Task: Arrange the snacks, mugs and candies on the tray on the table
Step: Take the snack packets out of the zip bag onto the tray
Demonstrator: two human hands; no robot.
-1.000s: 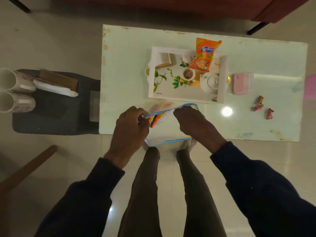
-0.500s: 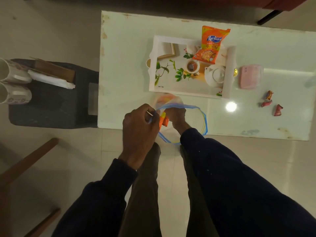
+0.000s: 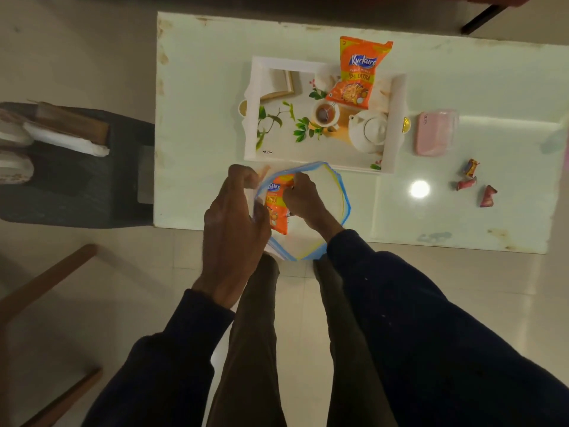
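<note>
Snack packet (image 3: 275, 211), glossy orange, pinched in right grip (image 3: 303, 198) inside clear bag (image 3: 324, 195) left grip (image 3: 234, 223) holds

Dim indoor shot with a greenish-warm cast. The light comes from overhead: a round hot spot (image 3: 419, 188) is blown out on the glossy table (image 3: 200, 118), and a pale glare streak (image 3: 498, 120) runs toward its right end. The dark sleeves (image 3: 431, 334) crush to near black, no fabric detail. The left hand (image 3: 234, 223) is soft and slightly smeared; the right hand (image 3: 303, 198) is a bit sharper. The clear zip bag (image 3: 326, 192) film barely reads against the tabletop, while the orange snack packet (image 3: 275, 208) inside stays saturated. Wide-angle bend bows the table edges. The mugs (image 3: 15, 167) at the left border are stretched and blurry. Corners are darker.
</note>
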